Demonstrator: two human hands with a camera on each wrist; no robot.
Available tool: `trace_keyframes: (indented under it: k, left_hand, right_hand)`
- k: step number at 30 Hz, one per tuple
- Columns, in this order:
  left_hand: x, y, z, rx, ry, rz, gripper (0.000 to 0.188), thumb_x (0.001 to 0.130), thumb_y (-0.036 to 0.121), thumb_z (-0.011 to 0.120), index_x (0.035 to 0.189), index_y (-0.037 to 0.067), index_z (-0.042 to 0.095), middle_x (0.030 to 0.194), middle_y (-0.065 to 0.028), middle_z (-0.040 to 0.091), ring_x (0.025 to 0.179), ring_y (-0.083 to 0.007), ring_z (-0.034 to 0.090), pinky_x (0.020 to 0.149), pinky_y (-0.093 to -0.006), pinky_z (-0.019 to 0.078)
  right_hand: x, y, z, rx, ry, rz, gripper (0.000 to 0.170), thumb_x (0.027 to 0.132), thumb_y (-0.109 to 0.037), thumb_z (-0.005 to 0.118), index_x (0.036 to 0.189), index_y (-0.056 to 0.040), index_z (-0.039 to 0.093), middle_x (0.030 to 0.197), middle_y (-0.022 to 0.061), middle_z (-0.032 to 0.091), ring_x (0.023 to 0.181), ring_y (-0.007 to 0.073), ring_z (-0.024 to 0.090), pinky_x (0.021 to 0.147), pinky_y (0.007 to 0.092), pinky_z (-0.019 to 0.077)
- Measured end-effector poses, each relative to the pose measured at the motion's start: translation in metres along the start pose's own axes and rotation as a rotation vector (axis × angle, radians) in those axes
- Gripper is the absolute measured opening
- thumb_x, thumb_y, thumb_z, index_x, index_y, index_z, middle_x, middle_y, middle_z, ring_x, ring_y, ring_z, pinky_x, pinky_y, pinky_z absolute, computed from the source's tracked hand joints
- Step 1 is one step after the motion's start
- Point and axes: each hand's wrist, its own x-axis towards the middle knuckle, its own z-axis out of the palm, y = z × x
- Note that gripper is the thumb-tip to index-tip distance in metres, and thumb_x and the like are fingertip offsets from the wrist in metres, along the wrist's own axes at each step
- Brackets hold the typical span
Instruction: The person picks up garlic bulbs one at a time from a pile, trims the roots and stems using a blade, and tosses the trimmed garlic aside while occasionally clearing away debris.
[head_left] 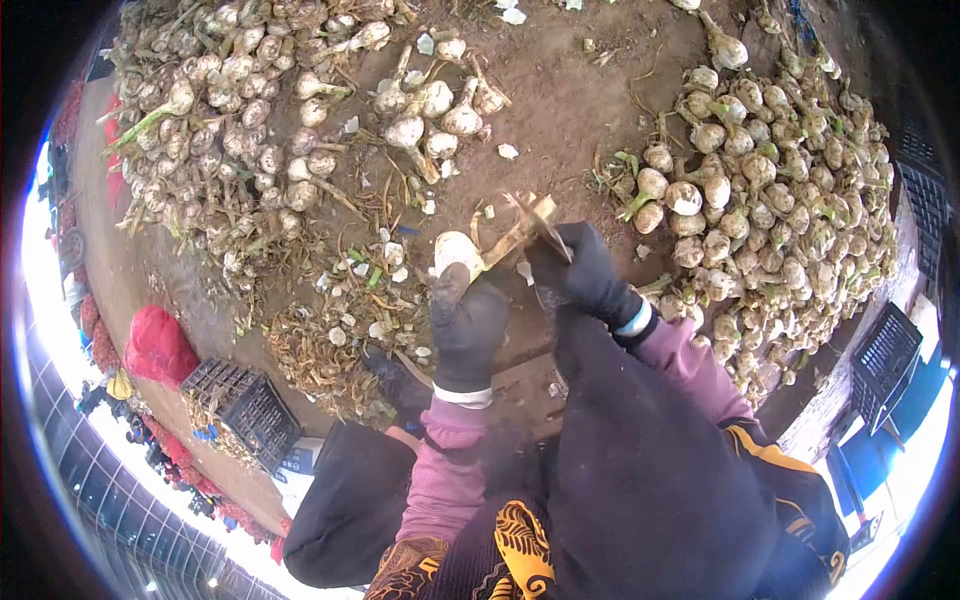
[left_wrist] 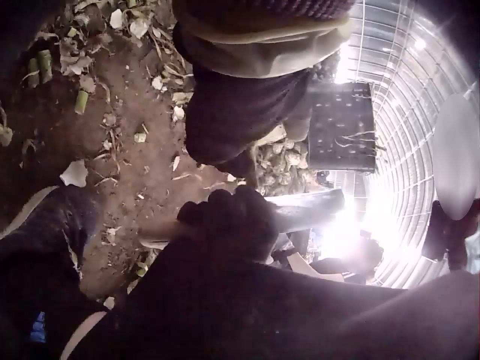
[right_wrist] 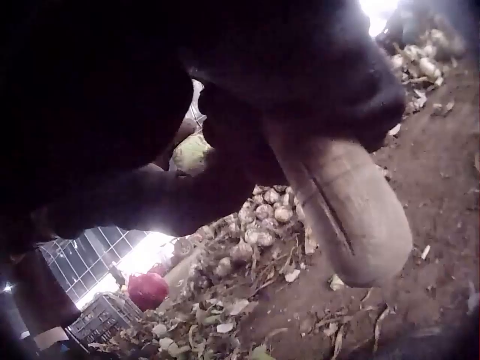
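Observation:
My left hand (head_left: 468, 325), in a dark glove, grips a white garlic bulb (head_left: 455, 253), its thumb lying over the bulb. The long pale stalk (head_left: 515, 243) slants up to the right from the bulb. My gloved right hand (head_left: 590, 270) is close beside the stalk and grips a knife. Its narrow blade (head_left: 541, 228) crosses the stalk near the upper end in the head view. In the right wrist view, the knife's rounded wooden handle (right_wrist: 364, 221), with a dark slit along it, sticks out of the fist. The palm sides of both hands are hidden.
A heap of garlic with stalks (head_left: 240, 110) lies at the upper left, and another garlic heap (head_left: 780, 210) at the right. Several bulbs (head_left: 440, 100) form a small group ahead. Cut stalks and peelings (head_left: 330, 350) litter the ground. Black crates (head_left: 240, 410) and a red bag (head_left: 160, 348) stand left.

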Motion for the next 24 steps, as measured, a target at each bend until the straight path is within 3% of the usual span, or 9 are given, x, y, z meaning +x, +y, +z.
trace_keyframes:
  k: [4, 8, 10, 13, 15, 16, 19, 22, 24]
  left_hand:
    - [0.003, 0.012, 0.001, 0.001, -0.093, 0.046, 0.039, 0.092, 0.027, 0.056, 0.125, 0.006, 0.056, 0.124, -0.0073, 0.059, 0.110, -0.0229, 0.056, 0.103, -0.0385, 0.0404]
    - [0.022, -0.009, 0.031, 1.300, -0.764, 0.525, 0.048, 0.085, 0.022, 0.065, 0.127, 0.002, 0.053, 0.133, -0.0163, 0.051, 0.126, -0.0305, 0.047, 0.106, -0.0471, 0.0376]
    - [0.026, -0.011, 0.062, 1.452, -0.842, 0.503, 0.047, 0.082, 0.018, 0.069, 0.123, 0.002, 0.054, 0.132, -0.0168, 0.051, 0.126, -0.0308, 0.047, 0.106, -0.0457, 0.0383]
    - [0.045, -0.007, 0.075, 1.149, -0.471, 0.335, 0.040, 0.080, 0.014, 0.073, 0.114, 0.004, 0.057, 0.121, -0.0121, 0.055, 0.112, -0.0260, 0.054, 0.097, -0.0384, 0.0434]
    - [0.097, 0.015, 0.018, 1.236, 0.012, 0.467, 0.036, 0.081, 0.016, 0.073, 0.110, 0.002, 0.056, 0.112, -0.0111, 0.058, 0.100, -0.0248, 0.057, 0.090, -0.0390, 0.0465]
    - [0.119, 0.031, 0.001, 1.234, 0.274, 0.481, 0.034, 0.083, 0.017, 0.072, 0.109, 0.001, 0.056, 0.109, -0.0113, 0.058, 0.095, -0.0251, 0.058, 0.086, -0.0397, 0.0474]
    - [0.167, 0.059, -0.048, 1.345, 0.317, 0.543, 0.042, 0.081, 0.023, 0.074, 0.111, 0.000, 0.056, 0.108, -0.0138, 0.058, 0.093, -0.0275, 0.058, 0.085, -0.0398, 0.0479]
    - [0.213, 0.056, -0.080, 1.920, 0.327, 0.811, 0.054, 0.076, 0.029, 0.079, 0.115, -0.001, 0.056, 0.099, -0.0137, 0.061, 0.090, -0.0285, 0.060, 0.084, -0.0419, 0.0487]
    - [0.224, 0.054, -0.095, 1.923, 0.302, 0.779, 0.056, 0.076, 0.028, 0.079, 0.117, -0.001, 0.056, 0.099, -0.0146, 0.063, 0.093, -0.0282, 0.062, 0.085, -0.0411, 0.0490]
  right_hand:
    - [-0.004, 0.069, -0.009, -0.124, -0.334, 0.123, 0.023, 0.082, -0.021, 0.071, 0.095, -0.0025, 0.073, 0.070, 0.0130, 0.070, 0.059, 0.0249, 0.063, 0.063, 0.0356, 0.0510]
    - [-0.026, 0.093, 0.002, 0.403, -0.150, 0.375, 0.020, 0.087, -0.016, 0.064, 0.091, 0.0024, 0.070, 0.071, 0.0039, 0.068, 0.059, 0.0165, 0.061, 0.058, 0.0333, 0.0495]
    - [-0.033, 0.173, 0.021, -0.273, 0.041, -0.353, 0.019, 0.087, -0.015, 0.063, 0.098, 0.0009, 0.067, 0.082, 0.0078, 0.066, 0.070, 0.0164, 0.062, 0.059, 0.0325, 0.0495]
    - [-0.038, 0.134, -0.003, -0.056, 0.105, 0.102, 0.020, 0.086, -0.018, 0.066, 0.096, -0.0012, 0.066, 0.080, 0.0083, 0.064, 0.067, 0.0152, 0.059, 0.056, 0.0320, 0.0479]
    - [-0.024, 0.097, -0.018, 0.270, 0.002, 0.474, 0.016, 0.085, -0.015, 0.065, 0.079, -0.0008, 0.063, 0.065, 0.0034, 0.061, 0.055, 0.0158, 0.058, 0.049, 0.0325, 0.0451]
    - [-0.023, 0.100, -0.018, 0.284, -0.021, 0.478, 0.017, 0.085, -0.016, 0.066, 0.079, 0.0001, 0.064, 0.064, 0.0040, 0.061, 0.055, 0.0151, 0.057, 0.050, 0.0323, 0.0451]
    - [-0.024, 0.105, -0.018, 0.333, -0.026, 0.510, 0.022, 0.086, -0.018, 0.067, 0.078, 0.0028, 0.066, 0.061, 0.0050, 0.061, 0.053, 0.0134, 0.056, 0.051, 0.0315, 0.0447]
    - [-0.021, 0.088, -0.013, 0.365, -0.006, 0.550, 0.025, 0.087, -0.017, 0.065, 0.076, 0.0052, 0.065, 0.059, 0.0054, 0.060, 0.052, 0.0126, 0.056, 0.050, 0.0310, 0.0442]
    - [-0.020, 0.088, -0.015, 0.349, -0.076, 0.562, 0.026, 0.088, -0.018, 0.065, 0.077, 0.0064, 0.066, 0.060, 0.0063, 0.061, 0.053, 0.0125, 0.056, 0.051, 0.0315, 0.0449]
